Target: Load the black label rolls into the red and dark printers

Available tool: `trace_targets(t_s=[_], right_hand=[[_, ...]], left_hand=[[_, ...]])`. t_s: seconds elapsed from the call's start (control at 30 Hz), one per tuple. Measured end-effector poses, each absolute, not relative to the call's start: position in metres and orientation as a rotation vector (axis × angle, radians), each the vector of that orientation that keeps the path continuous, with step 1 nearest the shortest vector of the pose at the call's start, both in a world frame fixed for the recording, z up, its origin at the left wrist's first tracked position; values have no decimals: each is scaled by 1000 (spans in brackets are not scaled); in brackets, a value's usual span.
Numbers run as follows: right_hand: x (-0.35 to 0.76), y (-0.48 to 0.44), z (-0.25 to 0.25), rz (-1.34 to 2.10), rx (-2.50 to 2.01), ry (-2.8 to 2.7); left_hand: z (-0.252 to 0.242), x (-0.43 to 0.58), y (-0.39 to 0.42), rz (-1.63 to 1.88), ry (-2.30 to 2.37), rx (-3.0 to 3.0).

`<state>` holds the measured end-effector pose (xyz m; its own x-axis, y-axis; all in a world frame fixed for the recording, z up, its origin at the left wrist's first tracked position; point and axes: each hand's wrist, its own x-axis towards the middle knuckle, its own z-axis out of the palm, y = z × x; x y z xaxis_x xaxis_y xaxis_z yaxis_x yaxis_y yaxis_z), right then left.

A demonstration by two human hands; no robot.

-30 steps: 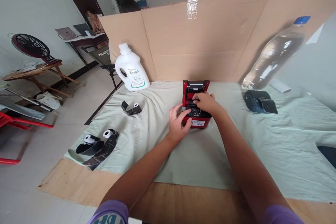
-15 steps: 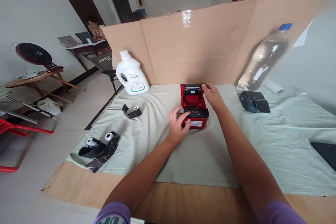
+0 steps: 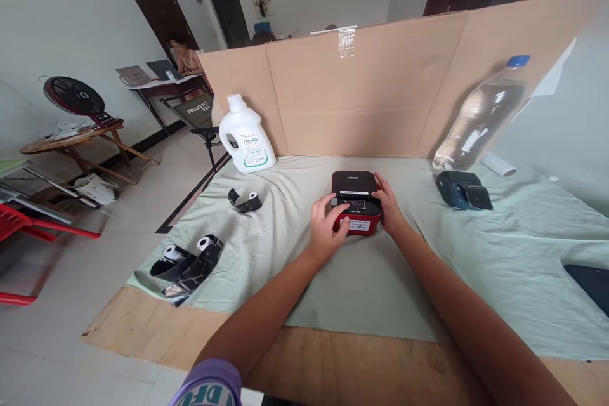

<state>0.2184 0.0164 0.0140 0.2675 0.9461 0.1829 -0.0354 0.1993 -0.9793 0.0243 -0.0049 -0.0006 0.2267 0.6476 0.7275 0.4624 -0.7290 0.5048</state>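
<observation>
A small red and black printer [image 3: 353,183] sits on the pale green cloth in front of me, its black lid down. A dark printed strip of paper [image 3: 356,205] lies across the front of its top, below the lid's edge. My left hand [image 3: 327,228] grips the printer's front left, thumb on the labelled front face and index finger at the strip. Along the right side, my right hand [image 3: 391,209] holds the printer, thumb by the lid's front corner and fingers along the side. The roll inside is hidden by the lid.
Partly unrolled dark paper rolls lie at left, one farther back [image 3: 246,203] and two nearer [image 3: 193,273]. A white jug [image 3: 248,143] and a large clear bottle [image 3: 480,115] stand before the cardboard screen [image 3: 361,101]. A dark device [image 3: 464,190] lies at right.
The printer's lid was raised, showing the red inside; now it is down. My right hand has come down and nearer with it. My left hand stays at the front.
</observation>
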Motion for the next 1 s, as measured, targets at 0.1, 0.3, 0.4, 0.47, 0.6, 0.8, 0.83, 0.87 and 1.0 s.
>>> trace_targets(t_s=[0.1,0.3,0.4,0.47,0.6,0.8,0.83,0.87,1.0], right_hand=[[216,17,10,911,-1082,-1021],[210,17,2,975,-919,-926],[206,17,2,1037,-835,-806],[205,18,3,1073,-817,-762],[209,21,2,1009,-860,-779],[214,22,-9,941,-919,-841],[213,22,-11,925,-913,-850],[212,21,-13,914,-906,-857],[207,17,-13,919,-866,-885]], left_hand=[[1,24,-4,1487,1025,2290],[4,24,-1,1515,993,2305],[6,18,3,1485,998,2414],[8,14,6,1459,977,2481],[14,11,12,1447,932,2524],[17,14,23,1544,902,2465],[15,14,24,1561,878,2459],[13,13,25,1574,847,2454],[3,12,28,1600,769,2428]])
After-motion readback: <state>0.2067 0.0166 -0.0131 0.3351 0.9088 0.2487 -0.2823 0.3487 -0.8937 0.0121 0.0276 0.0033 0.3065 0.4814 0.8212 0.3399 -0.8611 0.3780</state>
